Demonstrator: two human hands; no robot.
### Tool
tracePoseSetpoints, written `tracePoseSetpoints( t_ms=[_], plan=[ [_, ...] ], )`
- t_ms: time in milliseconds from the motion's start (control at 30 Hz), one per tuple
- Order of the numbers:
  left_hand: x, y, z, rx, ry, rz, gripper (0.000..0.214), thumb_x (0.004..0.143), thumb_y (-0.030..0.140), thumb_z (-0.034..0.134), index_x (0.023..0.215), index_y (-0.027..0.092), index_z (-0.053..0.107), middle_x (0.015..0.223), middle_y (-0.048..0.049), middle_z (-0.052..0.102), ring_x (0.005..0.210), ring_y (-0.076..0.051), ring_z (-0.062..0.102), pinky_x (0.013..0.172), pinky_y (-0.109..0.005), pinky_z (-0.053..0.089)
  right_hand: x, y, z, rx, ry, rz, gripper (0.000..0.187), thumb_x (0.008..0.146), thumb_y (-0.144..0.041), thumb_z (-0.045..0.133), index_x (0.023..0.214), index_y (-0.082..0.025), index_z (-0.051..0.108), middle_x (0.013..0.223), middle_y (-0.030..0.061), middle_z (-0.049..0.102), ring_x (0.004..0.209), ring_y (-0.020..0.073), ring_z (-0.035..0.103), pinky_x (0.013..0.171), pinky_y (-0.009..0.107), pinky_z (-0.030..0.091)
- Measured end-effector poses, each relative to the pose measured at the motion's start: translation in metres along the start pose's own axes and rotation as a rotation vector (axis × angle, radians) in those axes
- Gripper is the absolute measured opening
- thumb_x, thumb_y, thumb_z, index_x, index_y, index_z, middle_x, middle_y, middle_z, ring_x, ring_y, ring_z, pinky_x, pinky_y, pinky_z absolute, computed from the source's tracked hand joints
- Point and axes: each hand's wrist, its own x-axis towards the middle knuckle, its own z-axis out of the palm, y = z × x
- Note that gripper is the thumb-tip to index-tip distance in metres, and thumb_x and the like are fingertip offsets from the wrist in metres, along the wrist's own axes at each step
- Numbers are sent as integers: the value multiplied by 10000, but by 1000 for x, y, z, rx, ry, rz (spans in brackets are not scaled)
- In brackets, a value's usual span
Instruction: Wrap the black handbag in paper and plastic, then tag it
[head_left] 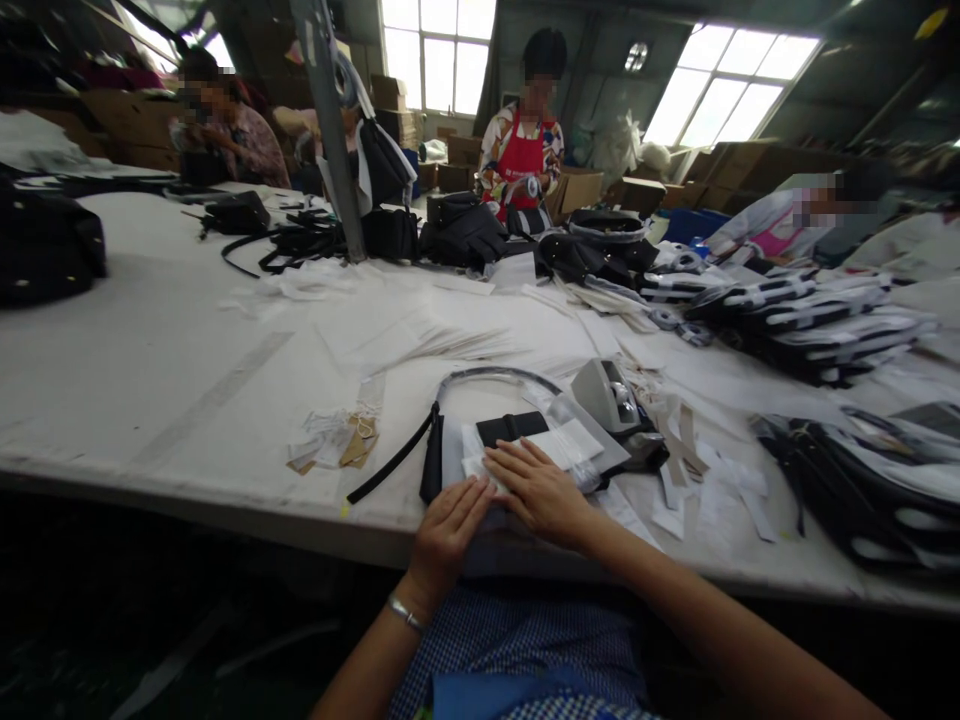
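My right hand lies flat, fingers stretched, on a folded piece of white paper. Beside it my left hand has its fingers straight and close together, with the fingertips on the paper's near left edge. Both hands look open. Beneath the paper lies a black bag, mostly covered by white sheets, with a black flap showing. Its wrapped handle arches behind, and a loose black strap extends to the left. What lies under my palms is hidden.
A grey tape dispenser stands just behind the bag. Tags with strings lie left, paper strips right. Black bags are piled at the right. A metal post rises at the table's far side, where several people work.
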Motion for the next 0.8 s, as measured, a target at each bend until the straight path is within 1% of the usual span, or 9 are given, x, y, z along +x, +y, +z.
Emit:
tracePoseSetpoints(
  t_ms=[133, 200, 267, 333, 433, 567, 633, 733, 800],
  plan=[
    [2, -1, -5, 2, -77, -12, 471, 970, 103, 503, 1434, 168, 451, 1392, -60, 588, 1310, -211, 523, 1088, -386, 481, -42, -16, 20, 38, 253, -108, 373, 1045, -210, 472, 1416, -177, 498, 1390, 97, 574, 1368, 241, 432, 1164, 509, 351],
    [2, -1, -7, 1, -114, -6, 468, 977, 106, 486, 1439, 172, 445, 1403, -49, 579, 1320, -206, 513, 1105, -387, 464, -64, -26, 36, 15, 274, -162, 374, 1046, -133, 426, 1408, -183, 506, 1376, 79, 589, 1361, 230, 440, 1158, 494, 363],
    [3, -2, -8, 5, -129, 10, 462, 979, 113, 483, 1438, 164, 447, 1404, -49, 578, 1320, -208, 513, 1111, -388, 455, -77, -35, 52, -39, 232, -191, 372, 1056, -109, 373, 1388, -169, 530, 1387, 76, 580, 1354, 237, 446, 1136, 484, 389],
    [5, -2, -9, 19, -135, 23, 462, 977, 119, 488, 1436, 152, 449, 1406, -58, 575, 1316, -215, 516, 1110, -391, 451, -79, -41, 66, -86, 218, -187, 355, 1064, -121, 363, 1358, -150, 560, 1371, 84, 592, 1307, 239, 490, 1086, 451, 439],
    [8, -2, -9, 45, -141, 31, 465, 970, 116, 500, 1432, 146, 456, 1409, -63, 573, 1312, -220, 519, 1109, -390, 445, -66, -43, 80, -107, 312, -164, 299, 1047, -126, 438, 1279, -155, 624, 1241, 76, 674, 1124, 225, 597, 944, 397, 512],
    [12, 0, -12, 72, -161, 38, 454, 973, 131, 501, 1426, 142, 464, 1419, -61, 564, 1305, -220, 522, 1107, -385, 440, -49, -39, 84, -28, 422, -176, 149, 1001, -142, 567, 1022, -183, 709, 980, 33, 737, 851, 183, 629, 753, 341, 511],
    [13, 1, -13, 80, -164, 40, 451, 978, 145, 499, 1427, 140, 462, 1421, -62, 562, 1304, -222, 522, 1101, -385, 445, -48, -37, 81, 26, 421, -202, 135, 994, -141, 585, 961, -191, 706, 911, 19, 734, 813, 165, 627, 780, 338, 509],
    [14, 1, -13, 90, -174, 46, 471, 978, 168, 514, 1442, 139, 440, 1437, -66, 545, 1329, -230, 499, 1100, -388, 449, -53, -35, 77, 82, 433, -228, 141, 987, -128, 595, 944, -207, 703, 877, 6, 731, 793, 150, 627, 895, 366, 499],
    [14, 0, -12, 93, -183, 50, 498, 970, 176, 536, 1454, 140, 422, 1449, -65, 532, 1355, -235, 473, 1107, -389, 446, -60, -35, 77, 123, 434, -230, 148, 989, -129, 588, 938, -209, 703, 864, 6, 727, 768, 147, 618, 911, 374, 501]
  ],
)
